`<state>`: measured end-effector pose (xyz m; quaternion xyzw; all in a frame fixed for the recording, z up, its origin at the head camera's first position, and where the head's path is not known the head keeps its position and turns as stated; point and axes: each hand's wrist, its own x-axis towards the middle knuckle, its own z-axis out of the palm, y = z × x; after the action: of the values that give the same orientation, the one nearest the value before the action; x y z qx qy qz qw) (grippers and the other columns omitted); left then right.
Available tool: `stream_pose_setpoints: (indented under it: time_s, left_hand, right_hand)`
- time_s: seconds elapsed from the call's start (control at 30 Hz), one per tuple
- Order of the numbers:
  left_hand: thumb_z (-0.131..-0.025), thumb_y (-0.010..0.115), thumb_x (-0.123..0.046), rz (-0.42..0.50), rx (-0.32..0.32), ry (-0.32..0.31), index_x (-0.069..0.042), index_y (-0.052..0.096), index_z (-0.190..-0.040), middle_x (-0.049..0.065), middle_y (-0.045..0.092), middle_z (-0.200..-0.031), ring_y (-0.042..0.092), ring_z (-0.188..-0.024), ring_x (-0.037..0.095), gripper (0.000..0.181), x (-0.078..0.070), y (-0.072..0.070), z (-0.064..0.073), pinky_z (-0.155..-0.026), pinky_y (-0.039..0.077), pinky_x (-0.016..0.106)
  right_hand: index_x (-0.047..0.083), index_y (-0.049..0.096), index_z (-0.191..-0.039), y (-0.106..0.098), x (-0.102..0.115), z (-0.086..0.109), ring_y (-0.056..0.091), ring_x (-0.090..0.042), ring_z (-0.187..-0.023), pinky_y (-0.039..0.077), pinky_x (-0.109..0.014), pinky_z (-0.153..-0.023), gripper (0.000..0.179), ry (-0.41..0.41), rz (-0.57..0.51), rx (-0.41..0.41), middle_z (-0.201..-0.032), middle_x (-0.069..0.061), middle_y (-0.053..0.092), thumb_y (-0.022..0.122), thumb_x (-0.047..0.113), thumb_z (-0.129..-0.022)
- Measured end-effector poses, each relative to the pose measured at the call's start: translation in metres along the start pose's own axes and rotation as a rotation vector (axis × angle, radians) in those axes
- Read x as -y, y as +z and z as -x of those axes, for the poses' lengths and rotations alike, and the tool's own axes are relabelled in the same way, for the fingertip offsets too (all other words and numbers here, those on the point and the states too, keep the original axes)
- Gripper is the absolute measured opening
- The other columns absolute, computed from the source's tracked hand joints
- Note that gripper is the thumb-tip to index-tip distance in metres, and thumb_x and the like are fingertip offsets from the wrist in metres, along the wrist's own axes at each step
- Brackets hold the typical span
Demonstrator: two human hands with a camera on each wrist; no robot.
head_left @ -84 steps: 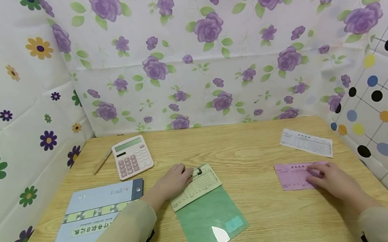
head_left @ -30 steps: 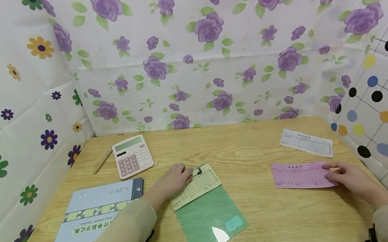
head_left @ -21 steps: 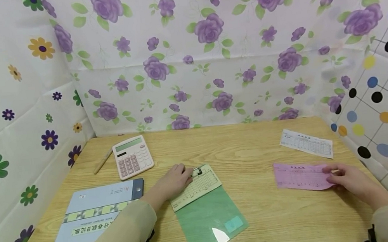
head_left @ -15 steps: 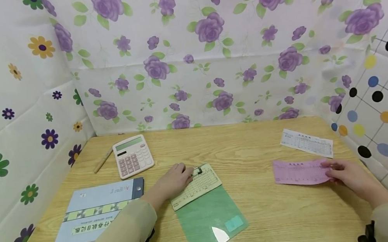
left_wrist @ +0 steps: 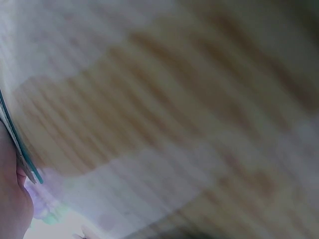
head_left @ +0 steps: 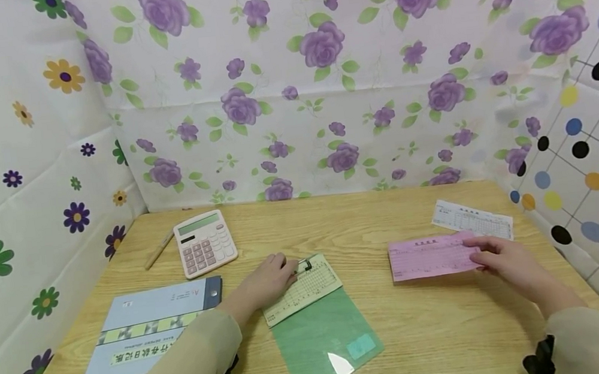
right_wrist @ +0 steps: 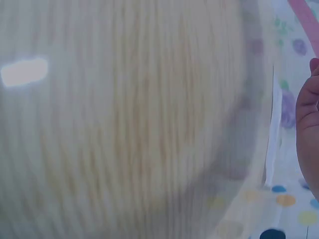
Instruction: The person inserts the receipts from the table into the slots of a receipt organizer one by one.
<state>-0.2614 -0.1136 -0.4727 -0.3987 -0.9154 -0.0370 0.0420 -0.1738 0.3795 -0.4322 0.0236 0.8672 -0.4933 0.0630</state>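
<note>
My left hand (head_left: 267, 277) holds the far left part of a green translucent clipboard (head_left: 319, 335) lying on the table. Under a small dark clip (head_left: 308, 264) is a pale yellow printed slip (head_left: 311, 288); the hand covers its left end. At the left margin of the left wrist view, the board's teal edge (left_wrist: 20, 142) runs beside the hand. My right hand (head_left: 507, 266) pinches the right end of a pink printed slip (head_left: 431, 257), raised over the table. Only a pink strip (right_wrist: 309, 25) shows above the fingers in the right wrist view.
A white printed slip (head_left: 465, 216) lies at the back right, partly covered by the pink one in the head view. On the left are a calculator (head_left: 206, 244), a thin brown stick-like pen (head_left: 159, 250) and a blue journal book (head_left: 146, 337). Patterned cloth (head_left: 295, 139) encloses the table (head_left: 335, 219).
My right hand shifted its hold to the pink slip's right end, raised it from the table, and carried it left and slightly away. My left hand stayed in place on the clipboard.
</note>
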Motion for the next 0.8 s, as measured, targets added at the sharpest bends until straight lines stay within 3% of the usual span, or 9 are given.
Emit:
stream_pose_setpoints:
  time_s: [0.4, 0.8]
  left_hand:
    - [-0.1, 0.046, -0.028, -0.002, 0.004, -0.007, -0.017, 0.051, -0.116, -0.001, 0.038, -0.09, 0.035, -0.079, 0.014, 0.02, 0.0, -0.002, 0.001, -0.068, 0.035, 0.028]
    - [-0.1, 0.046, -0.028, 0.001, 0.025, -0.012, -0.017, 0.05, -0.117, 0.0, 0.038, -0.091, 0.036, -0.08, 0.014, 0.021, -0.002, -0.005, 0.0, -0.069, 0.037, 0.028]
  right_hand:
    - [-0.002, 0.051, -0.129, 0.055, 0.033, -0.026, 0.056, -0.013, -0.083, 0.051, -0.032, -0.072, 0.046, -0.082, -0.147, 0.126, -0.115, -0.015, 0.054, 0.061, 0.023, -0.092]
    - [0.009, 0.062, -0.119, 0.114, 0.067, -0.042, 0.053, -0.021, -0.087, 0.048, -0.035, -0.074, 0.03, -0.098, -0.034, 0.242, -0.117, -0.011, 0.054, 0.063, 0.018, -0.09]
